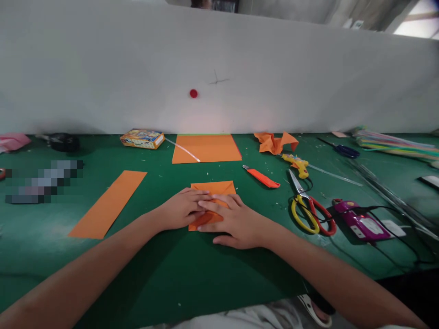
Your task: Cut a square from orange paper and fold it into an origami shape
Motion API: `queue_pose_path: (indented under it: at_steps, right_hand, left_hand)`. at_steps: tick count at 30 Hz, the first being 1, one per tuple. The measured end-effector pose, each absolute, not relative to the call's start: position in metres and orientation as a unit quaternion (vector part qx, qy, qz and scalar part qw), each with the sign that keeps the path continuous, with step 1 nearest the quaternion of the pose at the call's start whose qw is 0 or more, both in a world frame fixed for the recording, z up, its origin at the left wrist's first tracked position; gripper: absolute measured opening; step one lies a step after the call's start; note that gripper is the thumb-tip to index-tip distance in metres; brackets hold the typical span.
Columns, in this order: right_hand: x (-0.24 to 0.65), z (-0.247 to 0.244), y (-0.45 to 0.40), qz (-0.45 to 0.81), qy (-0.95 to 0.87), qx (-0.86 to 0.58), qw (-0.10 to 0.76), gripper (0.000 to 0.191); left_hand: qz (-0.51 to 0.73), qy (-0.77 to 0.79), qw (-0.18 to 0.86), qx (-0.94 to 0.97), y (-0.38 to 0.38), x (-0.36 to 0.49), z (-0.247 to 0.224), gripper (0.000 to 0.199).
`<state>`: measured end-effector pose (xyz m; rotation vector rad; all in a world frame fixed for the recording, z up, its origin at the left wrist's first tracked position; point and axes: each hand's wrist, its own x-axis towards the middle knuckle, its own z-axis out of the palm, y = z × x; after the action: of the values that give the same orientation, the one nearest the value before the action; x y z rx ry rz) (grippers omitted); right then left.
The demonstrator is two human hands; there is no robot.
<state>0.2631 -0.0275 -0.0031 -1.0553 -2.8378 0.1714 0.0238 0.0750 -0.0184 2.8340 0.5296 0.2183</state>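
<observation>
Pressing folded orange paper [213,188] flat on green table [171,269], centre, near edge. Left hand [181,209] lay palm-down on left half, fingers flat, gripping nothing. Right hand [233,220] overlapped on right half, fingers spread along crease (likewise no pinch). For clean fold, judged best: keep edges aligned, hold one hand firm, run fingertip outward along crease. Orange strip [108,204] lay left; cutter [262,178] and scissors [308,208] right, well apart.
</observation>
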Motion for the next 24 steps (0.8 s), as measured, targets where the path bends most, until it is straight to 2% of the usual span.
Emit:
queue_pose_path:
  at_steps: [19, 24]
  right_hand:
    - [0.232, -0.007, -0.047, 0.066, -0.912, -0.398, 0.073, 0.054]
    - [0.224, -0.007, -0.051, 0.069, -0.902, -0.419, 0.081, 0.051]
  left_hand:
    - [0.090, 0.174, 0.162, 0.967, 0.076, 0.025, -0.018, 0.040]
    - [0.089, 0.176, 0.159, 0.967, 0.076, 0.024, -0.018, 0.044]
